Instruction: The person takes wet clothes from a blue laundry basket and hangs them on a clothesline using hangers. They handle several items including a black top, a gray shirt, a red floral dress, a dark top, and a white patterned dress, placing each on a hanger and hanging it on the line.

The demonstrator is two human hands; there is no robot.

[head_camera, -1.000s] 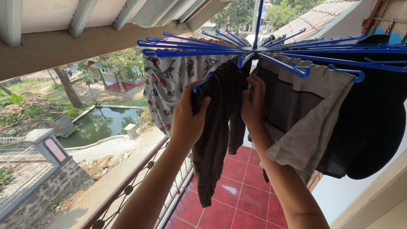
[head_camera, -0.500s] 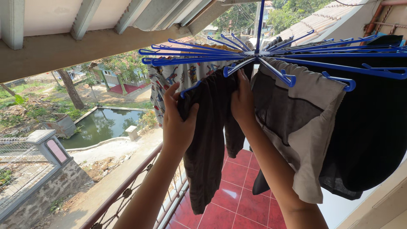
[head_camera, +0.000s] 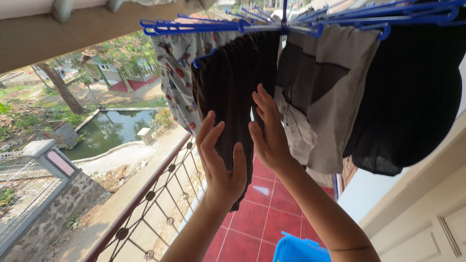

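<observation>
Blue rack: a plastic hanger (head_camera: 310,22) with many spoke arms spreads across the top of the view, laundry draped over its arms.
Black garment: the largest piece (head_camera: 412,92) hangs at the right end of the rack, beside the wall.
Grey garment: a grey and dark panelled piece (head_camera: 325,92) hangs between the black one and the dark brown one.
Printed cloth: a pale fabric with cartoon figures (head_camera: 177,73) hangs at the left end, over the railing side.
Dark brown garment: it (head_camera: 233,92) hangs from a blue arm at the middle of the rack, its lower end reaching down behind the 2 hands.
Railing: a brown rail with metal lattice (head_camera: 155,194) runs along the red tiled floor (head_camera: 252,218).
Blue basket: only a corner (head_camera: 296,250) shows at the bottom edge.
Left hand: it (head_camera: 221,160) is raised with fingers spread and straight, its palm toward the brown garment, gripping nothing.
Right hand: it (head_camera: 269,131) is raised with fingers loosely spread, fingertips at the brown garment's right edge; whether they touch cannot be told.
</observation>
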